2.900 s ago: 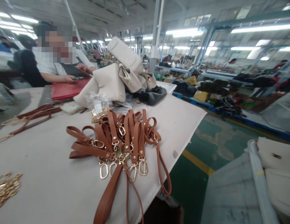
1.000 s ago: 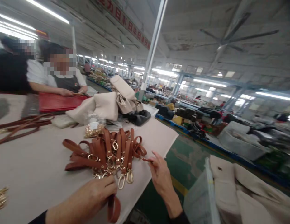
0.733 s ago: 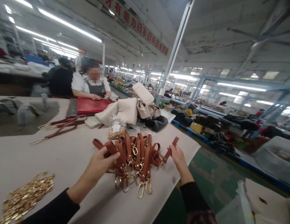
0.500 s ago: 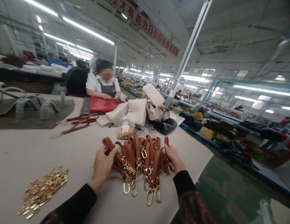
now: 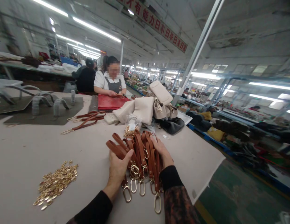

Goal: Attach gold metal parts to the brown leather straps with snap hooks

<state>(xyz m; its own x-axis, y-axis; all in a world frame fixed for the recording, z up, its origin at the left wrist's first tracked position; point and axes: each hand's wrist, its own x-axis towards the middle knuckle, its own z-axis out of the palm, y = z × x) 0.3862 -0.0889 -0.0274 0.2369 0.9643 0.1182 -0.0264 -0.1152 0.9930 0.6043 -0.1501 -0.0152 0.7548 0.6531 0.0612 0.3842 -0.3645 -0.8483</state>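
Both hands are gathering the straps [image 5: 137, 152] into one bundle on the bench [image 5: 30, 149]. The left hand [image 5: 118, 169] presses in from the left of the pile, thumb stretched over the nearest strap and fingers curled under its edge, so it grips the bundle rather than lying flat. The right hand [image 5: 161, 151] closes on the far right side, fingers wrapped round the looped ends, palm down. The straps lie between the two hands, near the bench's front edge, looped ends pointing away and the gold clasps [image 5: 140, 186] hanging toward the person; one clasp [image 5: 157, 203] trails lowest, just beside the right sleeve [image 5: 177, 199].

I judge this to be the squaring-up step: the bundle is pinched together but not lifted, and several straps at the left are splayed out past the thumb. A next move would call for both grips to stay firm at once, since the clasps are loose and heavy-looking and could tangle or slide a strap out of the stack. Drawing the stray left loops in first looks sensible.

A heap of gold fittings [image 5: 54, 183] lies well apart to the left. Farther back are a bagged lot of fittings [image 5: 130, 129], cream bags [image 5: 145, 105] and two long straps [image 5: 85, 119]. A co-worker [image 5: 109, 82] handles a red piece [image 5: 111, 102] at the far end
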